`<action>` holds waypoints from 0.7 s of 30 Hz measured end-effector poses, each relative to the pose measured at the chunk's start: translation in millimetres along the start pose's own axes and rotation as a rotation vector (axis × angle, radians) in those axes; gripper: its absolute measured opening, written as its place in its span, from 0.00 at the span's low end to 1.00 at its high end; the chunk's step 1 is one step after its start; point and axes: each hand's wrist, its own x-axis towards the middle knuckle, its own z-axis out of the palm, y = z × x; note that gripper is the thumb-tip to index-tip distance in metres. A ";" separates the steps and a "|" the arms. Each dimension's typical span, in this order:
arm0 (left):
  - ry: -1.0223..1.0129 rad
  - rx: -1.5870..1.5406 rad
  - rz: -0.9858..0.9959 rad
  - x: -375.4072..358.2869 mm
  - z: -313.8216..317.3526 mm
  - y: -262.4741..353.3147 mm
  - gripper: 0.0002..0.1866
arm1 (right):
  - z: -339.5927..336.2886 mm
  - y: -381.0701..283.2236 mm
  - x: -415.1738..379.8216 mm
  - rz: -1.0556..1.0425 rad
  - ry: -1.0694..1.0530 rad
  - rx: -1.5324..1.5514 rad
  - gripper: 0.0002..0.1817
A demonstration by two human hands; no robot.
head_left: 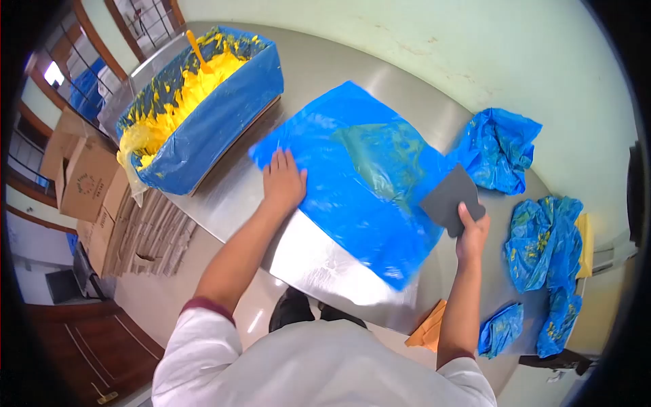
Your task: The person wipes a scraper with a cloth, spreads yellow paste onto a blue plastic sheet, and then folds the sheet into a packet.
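A blue plastic sheet (339, 183) lies spread on the metal table, with a greenish-yellow smeared patch showing around its upper middle. My left hand (285, 182) rests flat on the sheet's left edge, fingers stretched out. In my right hand (473, 229) is a dark grey flat scraper (451, 200), gripped at its lower right side with the thumb on its face. The scraper overlaps the sheet's right edge in this view. Just beyond it sits a crumpled blue plastic bag (502, 149).
A blue-lined box (237, 112) of yellow paste, with an orange-yellow utensil (198, 51) in it, stands at the table's back left. Stained crumpled blue bags (542, 244), a folded blue piece (502, 330) and an orange cloth (428, 327) lie right. Cardboard (156, 230) is stacked left.
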 end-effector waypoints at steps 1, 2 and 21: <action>-0.092 0.043 0.017 -33.8 -22.3 7.7 0.37 | -16.1 7.0 -18.1 0.030 0.050 0.045 0.23; -0.184 0.059 0.025 -68.7 -45.0 16.4 0.37 | -29.1 15.2 -37.1 0.064 0.100 0.091 0.23; -0.007 -0.082 0.134 -106.4 -6.6 9.2 0.34 | 60.1 105.4 -159.3 0.421 0.171 0.609 0.19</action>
